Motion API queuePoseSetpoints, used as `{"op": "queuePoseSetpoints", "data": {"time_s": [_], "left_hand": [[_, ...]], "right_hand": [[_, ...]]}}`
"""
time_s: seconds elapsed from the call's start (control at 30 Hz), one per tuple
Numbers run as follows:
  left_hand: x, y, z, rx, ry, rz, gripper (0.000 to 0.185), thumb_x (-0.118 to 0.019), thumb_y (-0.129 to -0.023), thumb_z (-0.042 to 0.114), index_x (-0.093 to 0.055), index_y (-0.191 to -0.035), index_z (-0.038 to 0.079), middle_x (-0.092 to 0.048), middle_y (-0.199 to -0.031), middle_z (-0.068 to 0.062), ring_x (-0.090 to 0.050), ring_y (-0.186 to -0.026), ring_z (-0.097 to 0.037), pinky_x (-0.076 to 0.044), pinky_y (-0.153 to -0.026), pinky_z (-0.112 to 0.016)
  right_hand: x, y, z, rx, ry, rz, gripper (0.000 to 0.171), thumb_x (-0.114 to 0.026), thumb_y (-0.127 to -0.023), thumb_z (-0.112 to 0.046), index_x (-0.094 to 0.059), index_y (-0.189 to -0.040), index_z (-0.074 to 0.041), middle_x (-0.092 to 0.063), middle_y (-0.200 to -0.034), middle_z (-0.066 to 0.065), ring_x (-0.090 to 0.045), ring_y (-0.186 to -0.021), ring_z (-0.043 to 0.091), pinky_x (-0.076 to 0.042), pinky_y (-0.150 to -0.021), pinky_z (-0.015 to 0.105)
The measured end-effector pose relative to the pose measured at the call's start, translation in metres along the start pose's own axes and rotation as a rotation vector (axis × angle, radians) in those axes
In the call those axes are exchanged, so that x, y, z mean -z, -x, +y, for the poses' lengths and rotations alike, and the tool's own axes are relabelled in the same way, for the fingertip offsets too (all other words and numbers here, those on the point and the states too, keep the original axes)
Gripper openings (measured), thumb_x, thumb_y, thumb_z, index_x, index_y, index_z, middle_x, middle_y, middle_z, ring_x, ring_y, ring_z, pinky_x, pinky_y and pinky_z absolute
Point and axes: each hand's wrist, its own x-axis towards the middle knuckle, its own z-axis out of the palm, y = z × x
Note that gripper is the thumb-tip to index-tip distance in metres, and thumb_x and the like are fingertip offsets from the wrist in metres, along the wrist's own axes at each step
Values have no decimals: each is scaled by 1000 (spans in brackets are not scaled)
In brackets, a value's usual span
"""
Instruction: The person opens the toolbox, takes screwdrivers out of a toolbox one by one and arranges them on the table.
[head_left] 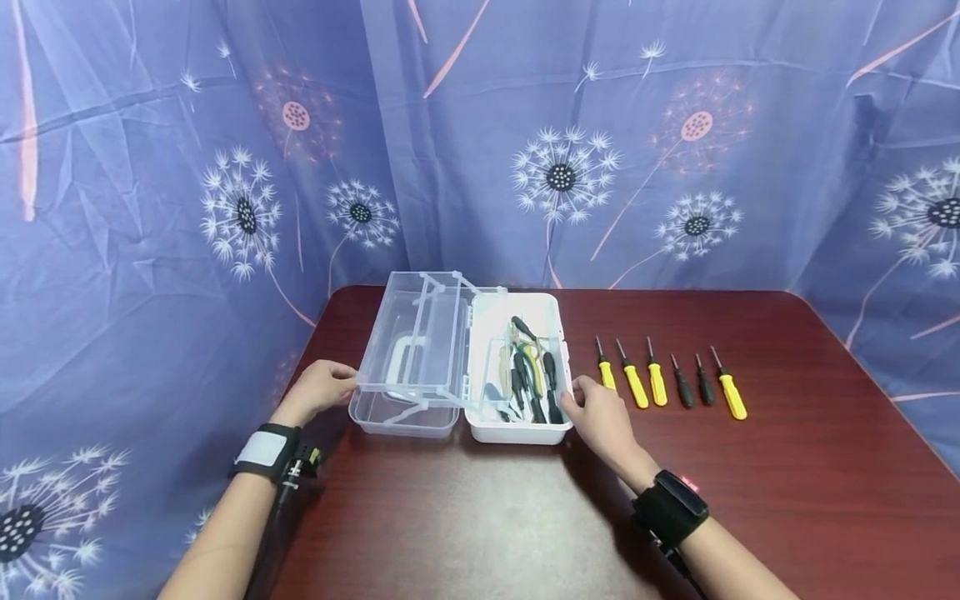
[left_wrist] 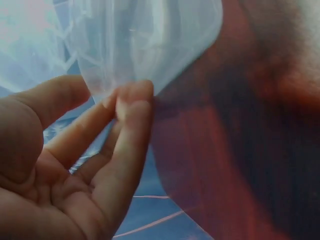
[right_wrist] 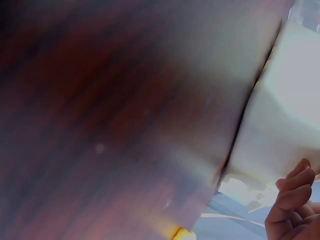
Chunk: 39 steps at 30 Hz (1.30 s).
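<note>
1. Two bare hands are seen at either side of an opened plastic toolbox (head_left: 517, 429) on a dark red table (head_left: 787, 467); each wrist is strapped with a black band
2. The toolbox is set near the table's left half, its white base lying to the right and its clear lid (head_left: 408, 350) folded open to the left
3. The left hand (head_left: 318, 390) is placed at the lid's left edge; in the left wrist view the clear rim (left_wrist: 150, 60) is pinched lightly between thumb and fingertips (left_wrist: 132, 100)
4. The right hand (head_left: 600, 417) is laid against the base's right wall; whether that wall is gripped or only touched cannot be told. In the right wrist view only loosely curled fingers (right_wrist: 295, 187) are shown beside the white plastic
5. Dark-handled and yellow-handled tools (head_left: 532, 375), pliers among them it seems, are held inside the base
6. Six screwdrivers (head_left: 671, 383) are lined up on the table just right of the box, tips pointed away: three yellow, two black, one yellow
7. The step in hand is judged to be steadying or positioning the open box
8. The next move is judged to call for the right hand to be freed, since the screwdrivers lie nearest to it
</note>
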Motion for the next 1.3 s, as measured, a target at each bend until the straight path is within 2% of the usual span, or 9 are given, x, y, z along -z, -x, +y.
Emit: {"op": "queuePoseSetpoints", "data": {"time_s": [0.13,0.27,0.4,0.53,0.63,0.73,0.9,1.13,1.3], "left_hand": [[4,4,11,11,24,17,34,-56,-92,12,-62,-115,-13,-66,-109,-23,-64,-81,-9,-56,-72,-21],[8,11,20,10,64,-9,38,-55,-93,15,-58,-120,-12,-62,-117,-26,-63,-92,-17,-56,-84,-31],[13,14,20,26,181,-106,45,-52,-96,20,-47,-131,-8,-64,-107,-14,-63,-91,-17,-53,-88,-42],[18,16,17,19,336,-231,43,-44,-100,25,-35,-134,0,-60,-97,1,-63,-88,-15,-50,-83,-40],[19,17,16,-12,468,-314,33,-35,-103,30,-34,-133,15,-59,-100,-2,-62,-91,-16,-50,-82,-36],[20,18,18,-52,589,-369,25,-30,-104,32,-36,-128,28,-56,-106,-4,-62,-96,-18,-52,-81,-33],[19,16,23,-105,694,-385,22,-30,-104,24,-42,-119,34,-50,-111,-2,-61,-99,-20,-53,-80,-28],[16,5,29,-111,790,-372,26,-32,-103,15,-49,-110,33,-45,-114,0,-63,-100,-22,-55,-85,-28],[19,2,36,-138,883,-444,27,-33,-102,10,-52,-108,29,-41,-120,-6,-66,-99,-22,-56,-84,-27]], "right_hand": [[-1,0,1,0,-2,3,20,-60,-89,-24,-62,-91,-4,-58,-66,4,-46,-55,14,-35,-53,25],[-1,-1,2,15,7,15,19,-60,-89,-23,-63,-92,-4,-59,-66,4,-46,-55,14,-36,-53,24],[0,-1,3,40,11,30,19,-60,-89,-23,-62,-90,-4,-60,-66,4,-46,-55,13,-36,-53,24],[1,-1,3,61,18,34,17,-60,-89,-22,-62,-87,-5,-59,-65,4,-45,-54,12,-35,-53,23],[1,-1,3,60,23,27,17,-60,-89,-22,-61,-86,-5,-58,-65,3,-44,-54,12,-35,-52,23],[2,-1,3,58,26,16,18,-59,-90,-23,-61,-86,-5,-58,-65,4,-45,-54,12,-34,-52,23],[2,-1,3,47,20,-4,20,-58,-90,-24,-62,-89,-4,-59,-67,4,-46,-55,13,-35,-53,24],[1,-1,5,41,18,-2,19,-59,-90,-24,-61,-89,-5,-60,-68,4,-46,-55,13,-36,-54,24],[1,0,4,45,13,2,18,-59,-90,-23,-60,-87,-5,-59,-66,4,-45,-54,13,-35,-53,24]]}}
